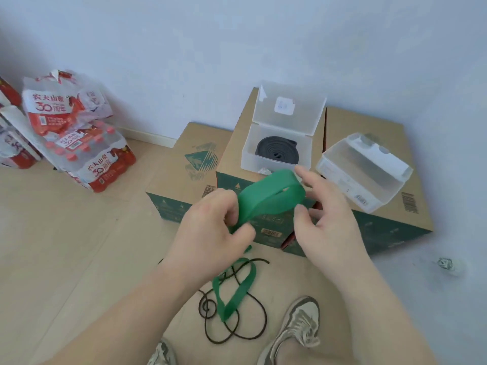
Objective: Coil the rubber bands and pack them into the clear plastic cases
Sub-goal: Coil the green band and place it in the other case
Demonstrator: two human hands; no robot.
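A wide green rubber band [268, 196] is looped between my hands above the floor, and its lower end hangs down to the floor. My left hand [213, 230] pinches the band near its left fold. My right hand [326, 217] holds the loop's right side, thumb curled in and index finger stretched out. An open clear plastic case [276, 151] on a cardboard box holds a coiled dark grey band [279, 152]. A second clear case [365, 171] lies shut and tilted on the box to the right.
Three cardboard boxes [184, 164] stand against the wall. A thin dark cord [237, 322] lies tangled on the floor by my shoes [300, 325]. Packs of water bottles [87, 151] are stacked at the left. A crumpled scrap [445, 263] lies at the right.
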